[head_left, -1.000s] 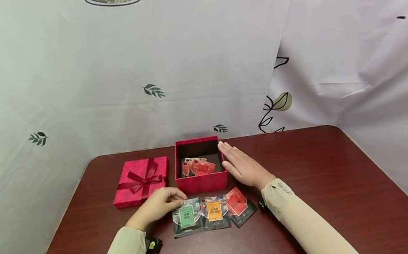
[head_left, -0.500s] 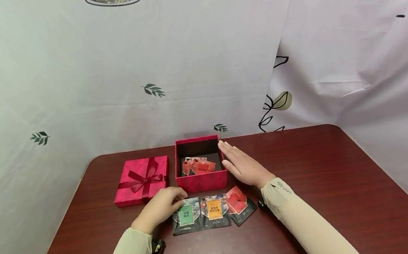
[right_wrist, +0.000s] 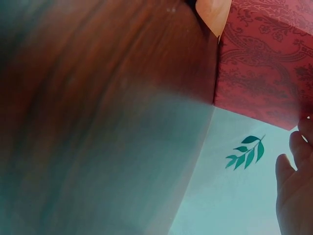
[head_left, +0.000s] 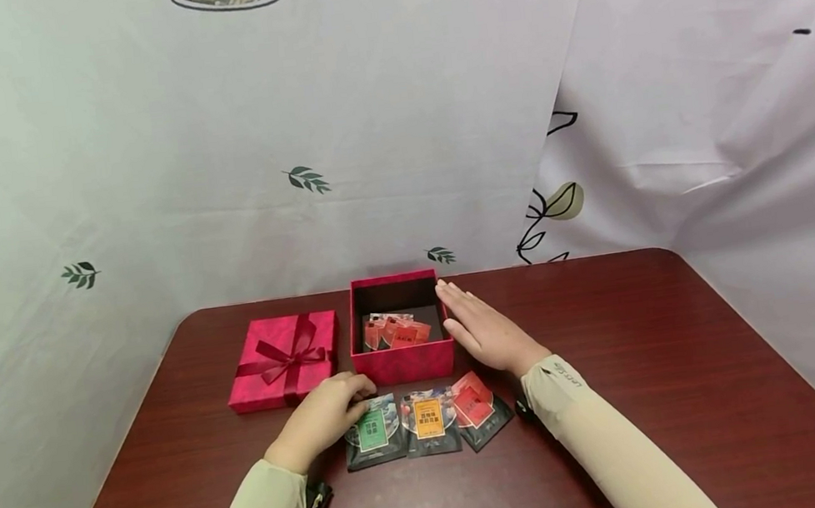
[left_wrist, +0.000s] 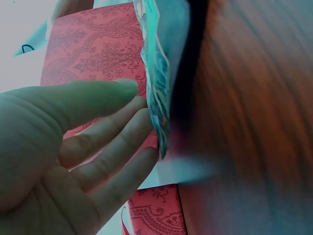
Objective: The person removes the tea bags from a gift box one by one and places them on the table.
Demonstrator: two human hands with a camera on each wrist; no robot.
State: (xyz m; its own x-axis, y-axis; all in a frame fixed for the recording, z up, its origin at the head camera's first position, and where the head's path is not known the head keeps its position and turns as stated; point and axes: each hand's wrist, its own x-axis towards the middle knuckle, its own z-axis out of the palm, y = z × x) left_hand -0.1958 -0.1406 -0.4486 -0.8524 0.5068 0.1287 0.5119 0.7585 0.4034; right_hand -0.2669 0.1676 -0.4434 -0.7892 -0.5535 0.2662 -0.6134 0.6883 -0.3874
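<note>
On a dark red-brown table (head_left: 616, 364) in the lower half of the head view, a red box lid (head_left: 282, 360) tied with a ribbon bow lies flat at centre left, just beside an open red gift box (head_left: 403, 362) at the middle of the frame. Below the lid, the person's left hand (head_left: 321, 419) reaches in from the lower left, its fingers curled at the upper left corner of a green-labelled sachet (head_left: 373, 432); the left wrist view shows that sachet's edge (left_wrist: 155, 93) lifted on end against the fingertips (left_wrist: 142, 122), with the thumb close on its near side, so the hand appears to pinch it, though the thumb's contact is not plain. The sachet sits first in a row of three along the table just below the box's front wall: an orange-labelled sachet (head_left: 430, 421) lies just beside it, and a red-labelled sachet (head_left: 478, 405) lies tilted at the right end, overlapping its neighbour's edge. Inside the box, several red-orange sachets (head_left: 395, 332) rest in a loose pile on the dark floor. To the right of the box, the person's right hand (head_left: 484, 331) lies flat with fingers straight and together, held against the box's right wall and gripping nothing. Pale, leaf-printed fabric (head_left: 308, 180) hangs behind the table across the upper frame.
</note>
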